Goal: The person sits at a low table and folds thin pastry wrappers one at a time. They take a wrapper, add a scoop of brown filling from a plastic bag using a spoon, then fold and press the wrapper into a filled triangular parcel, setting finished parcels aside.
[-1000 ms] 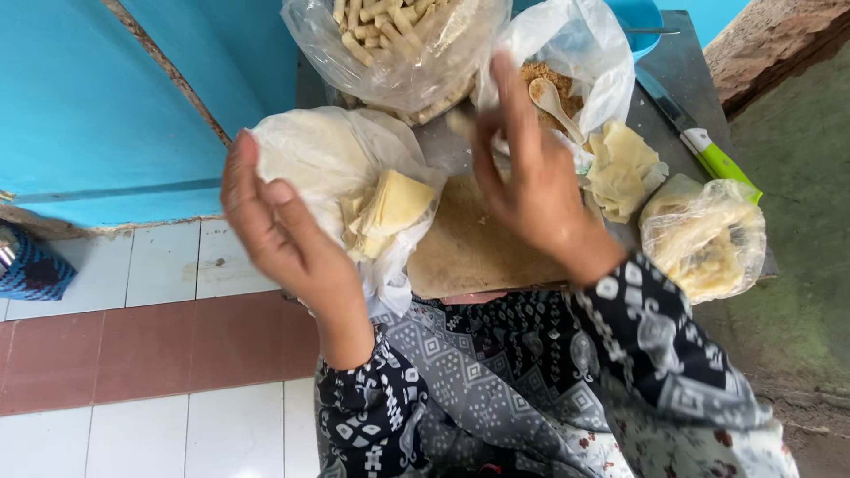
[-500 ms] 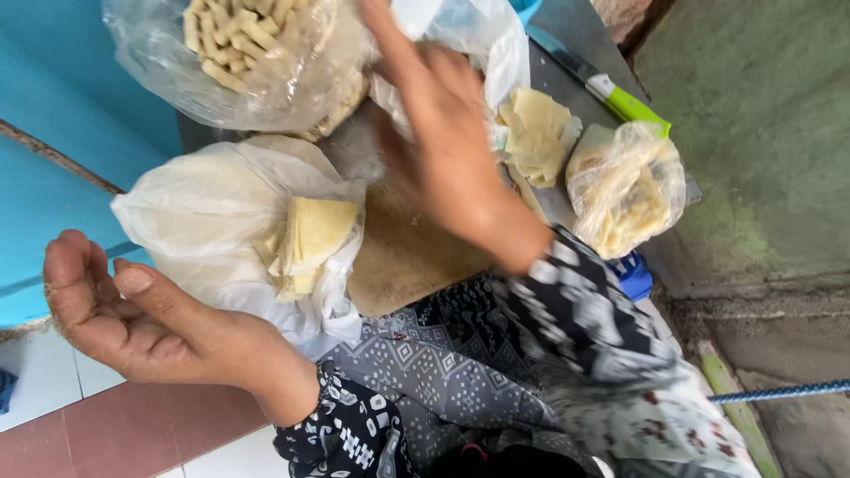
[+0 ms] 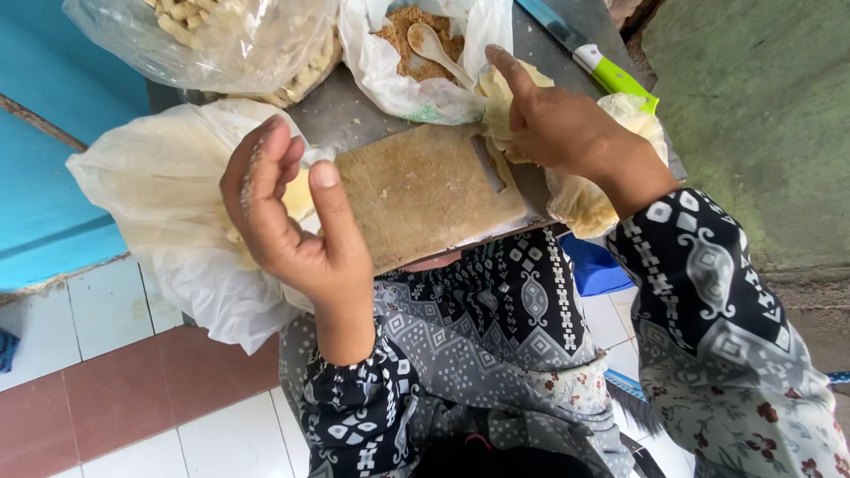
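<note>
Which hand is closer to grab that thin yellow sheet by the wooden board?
The right hand. Its fingers seem to touch the yellow sheet beside the board. The left hand hangs open, empty, farther off.

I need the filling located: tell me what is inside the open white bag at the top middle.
The white bag holds brown crumbly filling with a pale spoon resting in it, bowl end on the filling. What lies deeper under the filling is covered.

I note the wooden board (image 3: 425, 190) between the hands, on the table (image 3: 341, 111). Left hand (image 3: 292, 221) hovers over a plastic bag (image 3: 168, 204). Beyond the right hand (image 3: 553, 124): open bag (image 3: 390, 66) holding a spoon (image 3: 434, 49); knife (image 3: 593, 57) behind it. Another bag (image 3: 221, 40) lies beyond the left hand.
</note>
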Action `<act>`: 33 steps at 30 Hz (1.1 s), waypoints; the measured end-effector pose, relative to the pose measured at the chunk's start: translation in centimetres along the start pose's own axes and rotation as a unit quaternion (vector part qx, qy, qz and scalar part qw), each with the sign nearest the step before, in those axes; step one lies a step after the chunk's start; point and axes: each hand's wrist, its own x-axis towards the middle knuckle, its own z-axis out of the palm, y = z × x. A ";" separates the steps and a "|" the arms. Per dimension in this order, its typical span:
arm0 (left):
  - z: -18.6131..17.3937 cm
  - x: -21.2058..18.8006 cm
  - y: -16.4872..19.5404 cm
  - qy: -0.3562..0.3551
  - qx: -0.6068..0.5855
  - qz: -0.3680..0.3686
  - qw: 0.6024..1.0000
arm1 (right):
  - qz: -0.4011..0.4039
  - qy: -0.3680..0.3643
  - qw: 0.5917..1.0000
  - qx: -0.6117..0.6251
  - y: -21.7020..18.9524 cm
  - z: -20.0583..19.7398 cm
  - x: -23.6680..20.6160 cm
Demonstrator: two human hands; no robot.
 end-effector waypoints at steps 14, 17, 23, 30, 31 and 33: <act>5.9 -3.2 -2.2 -0.201 -0.084 -0.206 0.954 | -0.070 0.137 0.883 0.443 3.8 -2.4 -0.5; 7.5 -4.3 -2.8 -0.250 -0.106 -0.271 0.923 | -0.073 0.105 0.851 0.509 1.5 -2.7 -1.0; 9.3 -5.6 -4.6 -0.206 -0.416 -0.474 0.748 | -0.088 0.011 0.795 0.599 -3.4 -1.4 -2.3; 9.1 -5.9 -6.0 -0.191 -0.426 -0.457 0.758 | -0.102 0.173 0.845 0.496 -0.4 -0.9 -2.0; 9.1 -5.9 -6.2 -0.197 -0.421 -0.454 0.760 | -0.104 0.195 0.861 0.459 0.4 -0.8 -1.6; 9.2 -5.7 -6.4 -0.197 -0.380 -0.409 0.806 | -0.106 0.238 0.887 0.381 1.9 -0.9 -0.7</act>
